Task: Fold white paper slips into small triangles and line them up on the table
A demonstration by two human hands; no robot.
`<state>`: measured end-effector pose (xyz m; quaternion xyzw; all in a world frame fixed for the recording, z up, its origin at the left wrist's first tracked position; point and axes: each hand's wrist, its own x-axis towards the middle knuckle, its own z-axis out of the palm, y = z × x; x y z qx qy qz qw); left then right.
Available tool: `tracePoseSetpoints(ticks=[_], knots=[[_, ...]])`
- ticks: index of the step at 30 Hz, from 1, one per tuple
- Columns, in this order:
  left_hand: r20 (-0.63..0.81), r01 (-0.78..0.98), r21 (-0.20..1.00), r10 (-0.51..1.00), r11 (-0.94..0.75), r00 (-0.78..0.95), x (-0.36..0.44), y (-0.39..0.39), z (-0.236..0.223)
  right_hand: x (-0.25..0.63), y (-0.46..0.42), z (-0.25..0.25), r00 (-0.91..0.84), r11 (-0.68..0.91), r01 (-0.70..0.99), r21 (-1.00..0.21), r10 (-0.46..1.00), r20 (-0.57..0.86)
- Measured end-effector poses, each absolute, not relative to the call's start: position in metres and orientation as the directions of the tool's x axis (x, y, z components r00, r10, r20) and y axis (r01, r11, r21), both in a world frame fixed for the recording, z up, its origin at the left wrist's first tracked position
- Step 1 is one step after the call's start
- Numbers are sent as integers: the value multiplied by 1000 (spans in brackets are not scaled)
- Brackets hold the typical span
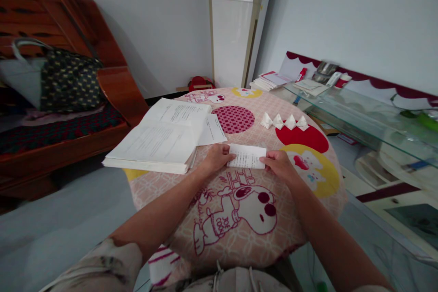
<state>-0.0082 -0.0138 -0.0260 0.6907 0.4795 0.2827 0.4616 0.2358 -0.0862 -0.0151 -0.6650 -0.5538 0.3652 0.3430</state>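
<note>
A small rectangular sheet of paper (247, 157), folded and marked with lines of writing, is stretched between both hands just above the cloth. My left hand (219, 157) pinches its left edge with thumb and fingers. At the right edge, my right hand (278, 163) grips the sheet the same way. Several folded white paper shapes (284, 122) with pointed tops stand in a row beyond my right hand. To the left of my left hand lies a thick stack of printed paper (153, 139), open at the top, with a loose sheet (212, 130) partly beneath it.
A patterned cloth (239, 237) covers the round table. On the right is a glass-topped cabinet (362, 109) with books (268, 80) and small items. A wooden bench (116, 96) bearing a dotted bag (68, 80) stands left, and a tall white air conditioner (231, 36) behind.
</note>
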Motion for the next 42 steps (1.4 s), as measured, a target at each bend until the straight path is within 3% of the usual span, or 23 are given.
tracePoseSetpoints(ticks=[6, 11, 14, 24, 42], knots=[[-40, 548, 834, 984, -62, 173, 0, -21, -19, 223, -67, -11, 216, -246, 700, -670, 968, -130], [-20, 674, 733, 988, -88, 150, -4, -21, -9, 216, -64, -10, 241, -223, 876, -427, 970, -13], [-14, 692, 715, 988, -96, 151, -5, -20, -9, 212, -64, -10, 265, -245, 903, -353, 964, 10], [-30, 707, 701, 987, -92, 159, -5, -18, -12, 207, -63, -7, 291, -285, 922, -261, 957, -17], [27, 683, 720, 989, -120, 145, -7, -18, -18, 204, -63, -9, 322, -310, 920, -238, 947, 13]])
